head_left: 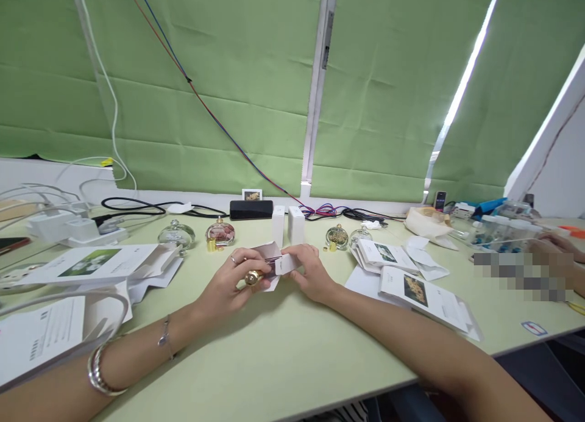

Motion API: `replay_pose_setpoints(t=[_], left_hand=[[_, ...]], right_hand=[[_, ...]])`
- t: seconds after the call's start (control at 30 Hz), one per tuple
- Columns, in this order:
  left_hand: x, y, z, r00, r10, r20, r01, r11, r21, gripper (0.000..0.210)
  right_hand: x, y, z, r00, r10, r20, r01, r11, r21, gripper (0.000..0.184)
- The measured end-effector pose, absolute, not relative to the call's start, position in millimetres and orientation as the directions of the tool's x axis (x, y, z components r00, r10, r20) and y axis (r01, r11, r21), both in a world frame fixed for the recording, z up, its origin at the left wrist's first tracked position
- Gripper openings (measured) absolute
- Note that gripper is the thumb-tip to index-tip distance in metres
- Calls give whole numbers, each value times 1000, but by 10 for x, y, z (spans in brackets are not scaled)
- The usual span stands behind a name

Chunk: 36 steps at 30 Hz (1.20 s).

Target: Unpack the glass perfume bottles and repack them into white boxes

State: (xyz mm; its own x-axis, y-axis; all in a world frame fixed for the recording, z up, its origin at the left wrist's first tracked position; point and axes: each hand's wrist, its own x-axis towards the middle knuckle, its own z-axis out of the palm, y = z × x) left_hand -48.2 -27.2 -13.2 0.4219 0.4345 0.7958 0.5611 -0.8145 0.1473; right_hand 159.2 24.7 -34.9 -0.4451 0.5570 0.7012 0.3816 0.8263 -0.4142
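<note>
In the middle of the table, my left hand is closed around a small bottle with a gold top, which points toward me. My right hand grips a small white box with its flaps standing out. The bottle's body is mostly hidden by my fingers and the flaps, so I cannot tell how far it sits inside the box. Two narrow white boxes stand upright just beyond my hands. To their left is a round glass bottle with pink contents, beside a gold cap.
More round glass bottles, one clear and one with yellow flowers, stand at both sides. Flattened printed cartons lie left and right. A black case and cables line the back. Another person's hand is at far right.
</note>
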Motion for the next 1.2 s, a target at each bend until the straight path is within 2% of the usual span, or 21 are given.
replay_pose_setpoints(t=[0.1, 0.23, 0.37, 0.5, 0.73, 0.93, 1.07, 1.2], left_hand=[[-514, -241, -156, 370, 419, 829, 522, -832, 188, 11], [-532, -220, -168, 394, 393, 831, 515, -843, 155, 14], [-534, -223, -180, 357, 450, 819, 600, -782, 168, 24], [-541, -235, -165, 370, 491, 789, 598, -776, 202, 25], [-521, -266, -67, 514, 443, 734, 609, -792, 51, 20], [-526, -226, -100, 570, 368, 734, 592, -804, -57, 24], [-532, -226, -110, 547, 372, 750, 630, -773, -75, 29], [-527, -250, -86, 528, 401, 749, 643, -765, -43, 35]], right_hand=[[1613, 272, -364, -434, 564, 702, 376, 822, -428, 31], [1631, 282, -380, -445, 546, 710, 346, 836, -426, 32], [1623, 270, -382, -446, 540, 714, 353, 839, -414, 31], [1613, 272, -396, -443, 550, 708, 352, 833, -427, 29], [1624, 300, -433, -429, 570, 701, 223, 819, -529, 33], [1583, 329, -507, -418, 493, 763, 55, 852, -521, 56], [1558, 327, -551, -337, 502, 796, -5, 845, -535, 53], [1575, 270, -497, -383, 513, 768, 6, 833, -553, 51]])
